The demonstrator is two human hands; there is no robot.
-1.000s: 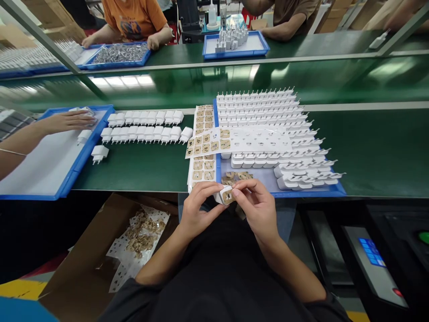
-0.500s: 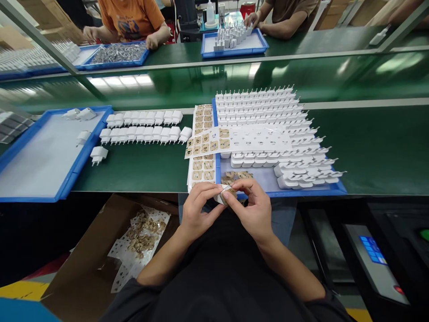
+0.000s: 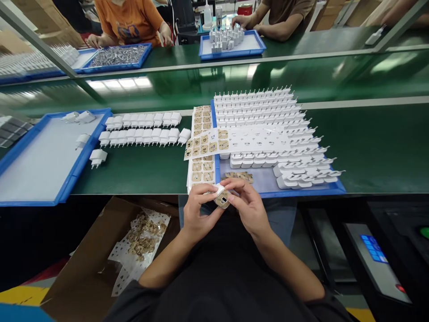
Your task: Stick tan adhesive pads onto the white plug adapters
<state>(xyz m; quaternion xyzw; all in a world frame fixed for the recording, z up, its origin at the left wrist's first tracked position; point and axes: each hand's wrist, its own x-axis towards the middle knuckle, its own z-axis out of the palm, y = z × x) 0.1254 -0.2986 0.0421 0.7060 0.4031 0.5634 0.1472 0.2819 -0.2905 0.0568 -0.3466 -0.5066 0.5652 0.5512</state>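
Note:
Between my hands is a white charger with a tan sticker on its end face, which has a dark slot. My left hand grips it from the left, fingers on top and thumb below. My right hand has its fingers closed on its right side at the sticker's edge. Just beyond, loose tan stickers lie in a blue tray filled with rows of white chargers. A partly used sticker sheet lies across the tray's left edge, over other sheets.
Two rows of chargers stand left of the sheets. Farther left is another blue tray with a few chargers. A cardboard box with peeled scraps sits below the table edge. Two people work across the green line near more trays.
The charger has turned so its stickered face with the slot shows. My right fingers have shifted slightly left. Across the line, one person's hand has risen from the tray edge.

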